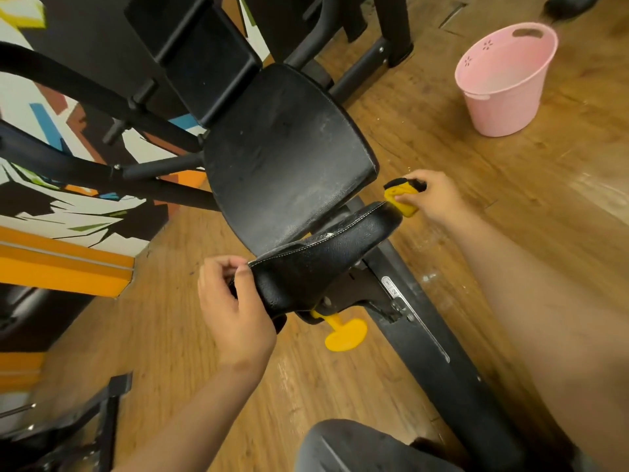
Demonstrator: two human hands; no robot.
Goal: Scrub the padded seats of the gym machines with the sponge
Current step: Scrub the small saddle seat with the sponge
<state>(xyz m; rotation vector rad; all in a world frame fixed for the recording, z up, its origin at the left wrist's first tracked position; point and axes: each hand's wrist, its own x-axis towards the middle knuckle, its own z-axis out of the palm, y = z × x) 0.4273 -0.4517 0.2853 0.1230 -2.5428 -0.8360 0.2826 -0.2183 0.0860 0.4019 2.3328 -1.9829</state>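
A black padded seat with white stitching sits low in the middle, tilted, with a larger black back pad beyond it showing pale smears. My right hand grips a yellow sponge with a black scouring side and holds it against the seat's right end. My left hand grips the seat's left edge, with the thumb on top and the fingers curled under.
A pink plastic bucket stands on the wooden floor at upper right. A yellow adjustment knob hangs under the seat beside the black frame rail. Black machine bars and a painted wall lie left.
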